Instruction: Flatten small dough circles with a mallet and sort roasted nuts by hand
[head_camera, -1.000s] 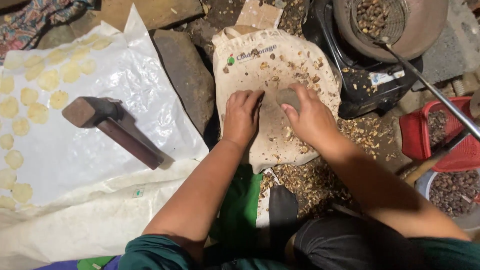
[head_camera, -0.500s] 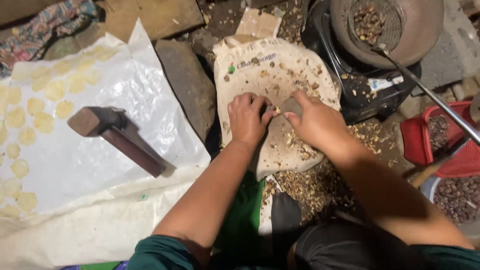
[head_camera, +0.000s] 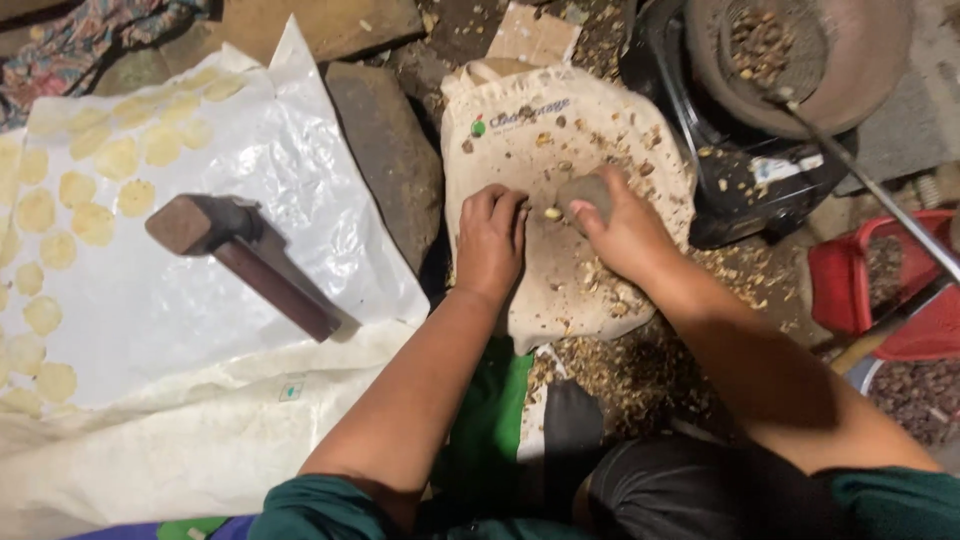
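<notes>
My right hand (head_camera: 618, 232) grips a small grey stone (head_camera: 585, 190) over a cream cloth sack (head_camera: 560, 130) spread on a slab. My left hand (head_camera: 490, 240) rests on the sack beside it, fingers curled around a small pale nut (head_camera: 552, 213) that lies just under the stone. Broken shell bits are scattered over the sack and on the ground below it.
A wooden mallet (head_camera: 245, 260) lies on a white plastic sheet (head_camera: 300, 170) at left, with several flat yellow discs (head_camera: 90, 190) laid along its edge. A dark pan with a wire strainer of nuts (head_camera: 770, 45) sits top right. Red containers (head_camera: 880, 290) stand at right.
Both hands shifted slightly on the sack; the right hand brought the stone down close to the pale nut held by the left fingers. The view moved in closer.
</notes>
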